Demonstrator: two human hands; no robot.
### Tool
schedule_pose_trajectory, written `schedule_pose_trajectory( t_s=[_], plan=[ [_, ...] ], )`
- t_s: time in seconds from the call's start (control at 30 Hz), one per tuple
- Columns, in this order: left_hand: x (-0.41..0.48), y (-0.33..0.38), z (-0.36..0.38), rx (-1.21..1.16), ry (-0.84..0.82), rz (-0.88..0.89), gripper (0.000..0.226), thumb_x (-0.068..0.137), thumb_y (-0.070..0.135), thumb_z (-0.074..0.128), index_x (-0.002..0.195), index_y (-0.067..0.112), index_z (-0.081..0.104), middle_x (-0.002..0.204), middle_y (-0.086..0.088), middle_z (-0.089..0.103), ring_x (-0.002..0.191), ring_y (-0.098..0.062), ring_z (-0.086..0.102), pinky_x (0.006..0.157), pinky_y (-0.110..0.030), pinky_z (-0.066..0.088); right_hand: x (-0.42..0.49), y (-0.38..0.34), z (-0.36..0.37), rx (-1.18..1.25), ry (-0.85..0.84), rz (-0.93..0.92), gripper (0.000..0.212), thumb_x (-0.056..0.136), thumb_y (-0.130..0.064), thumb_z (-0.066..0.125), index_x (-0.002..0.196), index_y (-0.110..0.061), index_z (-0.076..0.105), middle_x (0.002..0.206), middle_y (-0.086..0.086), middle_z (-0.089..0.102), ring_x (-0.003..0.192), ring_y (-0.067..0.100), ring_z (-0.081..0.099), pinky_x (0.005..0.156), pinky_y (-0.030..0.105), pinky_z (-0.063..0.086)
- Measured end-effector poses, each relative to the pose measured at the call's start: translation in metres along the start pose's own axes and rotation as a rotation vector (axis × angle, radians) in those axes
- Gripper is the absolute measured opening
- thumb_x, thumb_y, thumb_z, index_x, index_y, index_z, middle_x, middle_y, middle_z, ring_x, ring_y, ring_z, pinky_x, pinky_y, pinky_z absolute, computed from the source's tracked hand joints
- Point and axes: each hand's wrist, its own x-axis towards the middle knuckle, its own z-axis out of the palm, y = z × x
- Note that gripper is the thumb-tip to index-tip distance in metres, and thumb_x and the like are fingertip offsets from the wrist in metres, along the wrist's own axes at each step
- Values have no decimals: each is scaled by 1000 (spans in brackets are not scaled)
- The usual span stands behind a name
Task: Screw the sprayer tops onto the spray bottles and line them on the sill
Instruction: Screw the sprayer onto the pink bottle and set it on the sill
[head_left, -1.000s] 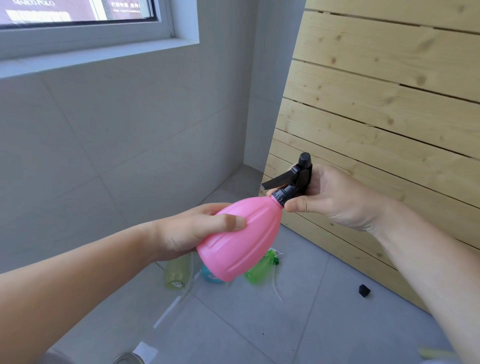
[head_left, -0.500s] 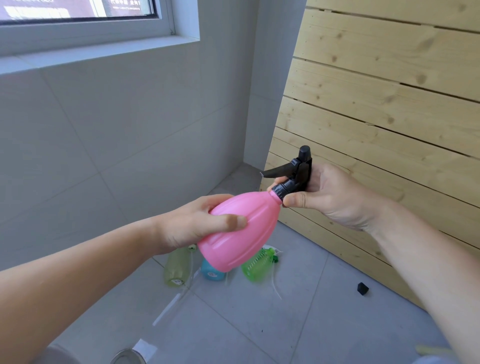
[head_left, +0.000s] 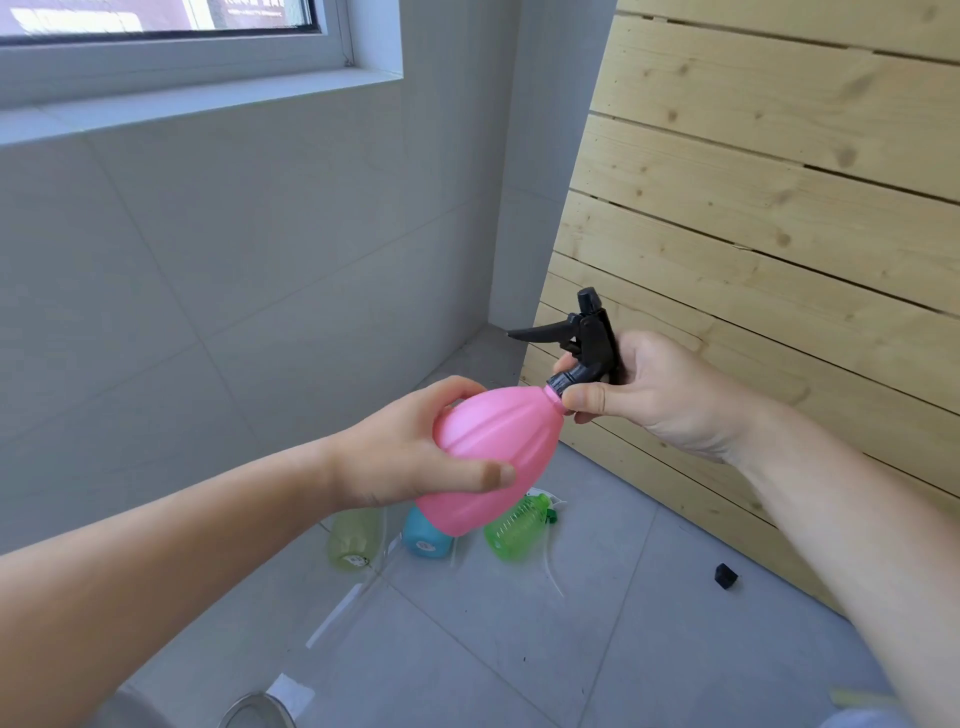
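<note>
Hands have lifted the pink bottle (head_left: 498, 447) slightly; left hand (head_left: 410, 457) clamps its body, right hand (head_left: 654, 395) still pinches the black sprayer top (head_left: 587, 343) at the neck, so tightening looks nearly finished.

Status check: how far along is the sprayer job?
Done: nothing stands on the sill. In hand: left hand grips the pink bottle while right hand holds the black sprayer top at its neck. Left: yellow-green bottle, blue bottle and green bottle lie on the floor.
</note>
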Motion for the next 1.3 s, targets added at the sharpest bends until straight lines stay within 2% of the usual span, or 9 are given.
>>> schedule_pose_trajectory(
  t_s=[0.1, 0.2, 0.47, 0.63, 0.9, 0.97, 1.07, 1.17, 1.3],
  plan=[
    [-2, -1, 5, 64, 3, -18, 88, 51, 58, 85, 130, 38, 53, 118, 11, 68, 104, -8, 71, 83, -30, 64, 2, 3, 4, 34, 49, 50, 21, 84, -8, 73, 98, 4, 65, 83, 9, 69, 69, 12, 66, 65, 27, 54],
    [-3, 5, 5, -81, -29, -98, 73, 68, 52, 73, 136, 37, 51, 124, 6, 69, 111, -15, 70, 93, -35, 60, 4, 8, 8, 132, 129, 108, 13, 84, -12, 74, 91, -2, 69, 78, 8, 69, 68, 17, 63, 64, 30, 51],
    [1, 9, 13, -98, -62, -256, 75, 53, 48, 87, 121, 28, 64, 116, -3, 74, 101, -22, 76, 87, -46, 62, 4, 8, 26, 265, 248, 156, 14, 87, -16, 72, 95, -6, 68, 82, 7, 73, 68, 17, 67, 65, 29, 58],
    [2, 6, 19, -147, -16, -347, 94, 44, 52, 93, 125, 28, 52, 118, -5, 72, 104, -25, 76, 94, -54, 60, 4, 7, 33, 229, 291, 150, 25, 87, -20, 73, 100, 0, 69, 83, 7, 74, 70, 17, 68, 63, 28, 57],
    [4, 10, 22, -221, -106, -336, 73, 57, 51, 86, 124, 30, 65, 119, -2, 78, 112, -26, 74, 102, -52, 56, 5, 5, 36, 228, 337, 142, 20, 86, -23, 73, 97, -6, 71, 99, 19, 75, 78, 20, 67, 66, 30, 59],
    [5, 9, 24, -221, -92, -335, 69, 60, 51, 88, 122, 31, 67, 115, -1, 79, 108, -24, 76, 94, -46, 62, 4, 5, 36, 224, 325, 141, 16, 86, -24, 73, 94, -9, 71, 103, 21, 74, 79, 21, 68, 67, 30, 58],
    [4, 7, 27, -248, -85, -334, 91, 51, 56, 93, 131, 29, 59, 120, -1, 76, 106, -22, 77, 80, -39, 64, 3, 6, 37, 231, 311, 133, 14, 86, -24, 73, 92, -11, 72, 104, 23, 73, 78, 21, 68, 69, 34, 60],
    [4, 6, 28, -320, -94, -353, 86, 58, 53, 87, 134, 25, 58, 127, -6, 73, 114, -28, 73, 98, -52, 59, 3, 7, 38, 231, 323, 125, 16, 85, -25, 74, 92, -11, 73, 99, 22, 75, 76, 20, 68, 68, 35, 58],
    [5, 8, 25, -394, -107, -355, 72, 65, 46, 77, 131, 21, 63, 131, -14, 71, 121, -38, 67, 99, -58, 54, 4, 7, 37, 286, 355, 139, 18, 86, -28, 73, 90, -10, 71, 85, 6, 74, 74, 19, 67, 68, 34, 56]
  ],
)
